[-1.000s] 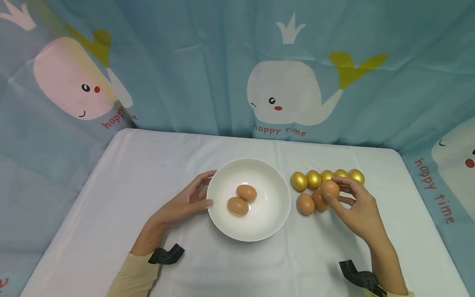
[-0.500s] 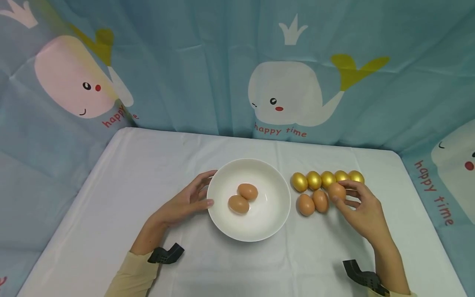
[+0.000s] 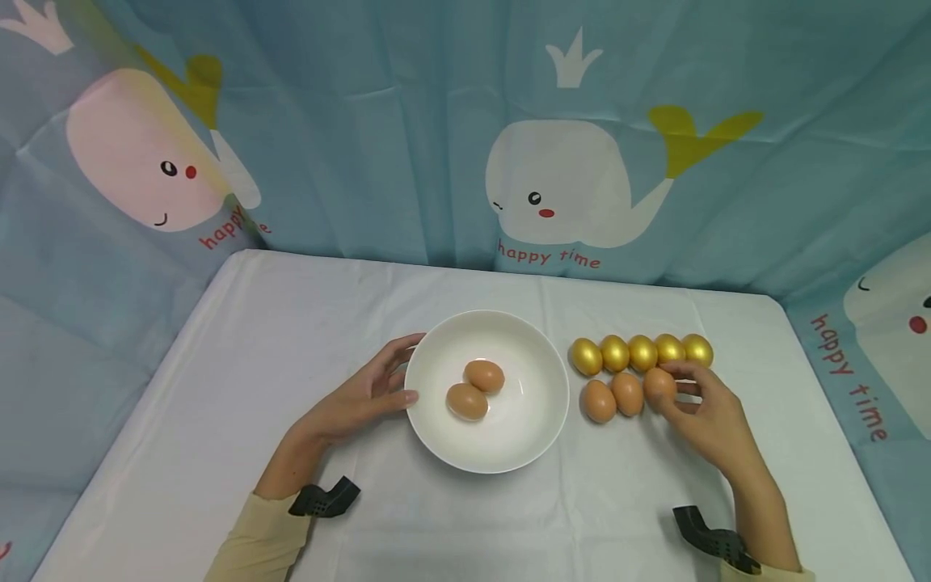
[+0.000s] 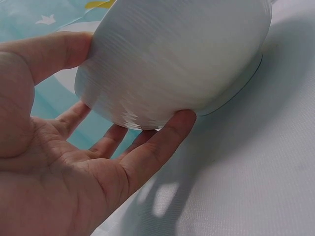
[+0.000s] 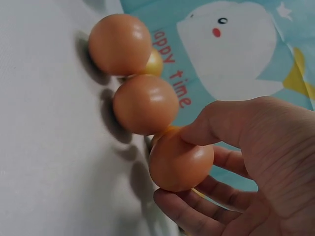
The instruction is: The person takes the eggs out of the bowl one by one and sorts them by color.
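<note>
In the head view a white bowl (image 3: 487, 453) stands on the table with two brown eggs inside, one egg (image 3: 467, 402) nearer and another egg (image 3: 484, 377) behind it. My left hand (image 3: 364, 396) holds the bowl's left side; the left wrist view has its thumb at the rim and fingers spread against the outer wall (image 4: 182, 54). With thumb and fingers my right hand (image 3: 709, 416) pinches a brown egg (image 3: 659, 388), low at the right end of a short row. Two more brown eggs, the middle egg (image 3: 627, 394) and the left egg (image 3: 600, 402), complete that row.
Directly behind the brown eggs runs a row of several golden eggs (image 3: 614, 353). A white cloth (image 3: 305, 315) covers the table. Blue curtains (image 3: 407, 162) printed with whales hang at the back and sides.
My right hand has carried its brown egg slightly right and down, from over the middle egg to the row's right end. The left hand and bowl have stayed put.
</note>
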Demonstrator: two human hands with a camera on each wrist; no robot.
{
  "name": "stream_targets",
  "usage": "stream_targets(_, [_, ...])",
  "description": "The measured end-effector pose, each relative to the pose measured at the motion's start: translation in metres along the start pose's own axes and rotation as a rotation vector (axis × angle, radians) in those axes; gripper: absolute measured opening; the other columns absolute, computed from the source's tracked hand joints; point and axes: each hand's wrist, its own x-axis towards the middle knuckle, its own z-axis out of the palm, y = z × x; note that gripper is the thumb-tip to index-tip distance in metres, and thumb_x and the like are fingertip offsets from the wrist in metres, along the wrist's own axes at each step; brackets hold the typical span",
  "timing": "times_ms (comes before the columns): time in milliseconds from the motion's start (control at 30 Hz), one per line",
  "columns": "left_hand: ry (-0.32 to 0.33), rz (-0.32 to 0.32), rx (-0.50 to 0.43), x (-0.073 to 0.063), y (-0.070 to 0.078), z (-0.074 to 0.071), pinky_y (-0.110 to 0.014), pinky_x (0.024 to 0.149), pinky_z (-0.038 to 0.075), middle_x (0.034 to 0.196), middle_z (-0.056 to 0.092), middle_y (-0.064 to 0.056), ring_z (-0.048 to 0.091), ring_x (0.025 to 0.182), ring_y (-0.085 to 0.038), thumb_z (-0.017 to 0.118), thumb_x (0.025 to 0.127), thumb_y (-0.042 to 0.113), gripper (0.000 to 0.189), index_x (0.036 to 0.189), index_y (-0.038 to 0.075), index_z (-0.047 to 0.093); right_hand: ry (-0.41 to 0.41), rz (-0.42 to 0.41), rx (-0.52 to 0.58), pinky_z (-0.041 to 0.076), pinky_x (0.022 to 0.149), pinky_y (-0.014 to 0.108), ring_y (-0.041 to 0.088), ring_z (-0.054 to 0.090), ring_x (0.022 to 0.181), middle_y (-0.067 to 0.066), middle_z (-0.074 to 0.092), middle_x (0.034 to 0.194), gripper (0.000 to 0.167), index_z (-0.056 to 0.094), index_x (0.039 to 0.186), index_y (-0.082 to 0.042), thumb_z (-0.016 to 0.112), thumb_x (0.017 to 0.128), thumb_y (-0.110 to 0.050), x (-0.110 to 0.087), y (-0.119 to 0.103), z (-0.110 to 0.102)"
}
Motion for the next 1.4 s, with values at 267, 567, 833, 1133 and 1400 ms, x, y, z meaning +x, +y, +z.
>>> stream_targets(267, [0.001,-0.002,-0.003,-0.0005,-0.0003,0.0002,-0.027,0.106,0.054,0.170,0.029,-0.012,0.038,0.157,-0.037,0.066,0.103,0.008,0.078,0.166,0.025,0.023,-0.022,-0.005,-0.007,0.051,0.076,0.007,0.035,0.070,0.110,0.027,0.066,0.130,0.048,0.060,0.136,-0.001,0.078,0.098,-0.025,0.0006,0.0018,0.0042])
stream_targets(567, [-0.002,0.000,0.002,-0.0006,-0.0005,-0.0002,-0.027,0.105,0.054,0.170,0.030,-0.011,0.040,0.156,-0.035,0.066,0.103,0.009,0.078,0.166,0.025,0.023,-0.034,0.016,-0.016,0.051,0.076,0.008,0.046,0.068,0.114,0.028,0.067,0.129,0.050,0.059,0.136,0.002,0.077,0.099,-0.026,-0.0001,-0.0001,0.0046])
stream_targets(833, [0.000,0.000,0.000,-0.0011,-0.0003,0.0000,-0.027,0.105,0.055,0.170,0.029,-0.012,0.039,0.156,-0.038,0.065,0.103,0.006,0.078,0.166,0.024,0.023,-0.029,0.015,-0.021,0.051,0.075,0.007,0.044,0.068,0.114,0.027,0.067,0.127,0.050,0.060,0.136,0.000,0.078,0.098,-0.026,-0.0001,0.0012,0.0047])
stream_targets(1133, [0.005,-0.008,0.003,-0.0014,0.0004,0.0003,-0.026,0.105,0.054,0.170,0.029,-0.010,0.039,0.157,-0.037,0.066,0.102,0.007,0.078,0.166,0.026,0.024,-0.037,0.019,-0.022,0.052,0.075,0.009,0.045,0.067,0.115,0.027,0.066,0.130,0.049,0.059,0.136,0.001,0.077,0.099,-0.025,0.0004,-0.0002,0.0052])
stream_targets(1400, [0.005,-0.005,0.001,-0.0001,0.0007,0.0002,-0.026,0.106,0.053,0.169,0.030,-0.011,0.037,0.158,-0.037,0.067,0.102,0.009,0.079,0.166,0.026,0.024,-0.039,0.007,-0.017,0.052,0.075,0.008,0.047,0.068,0.115,0.029,0.066,0.130,0.049,0.059,0.136,0.001,0.077,0.098,-0.024,0.0008,-0.0016,0.0034])
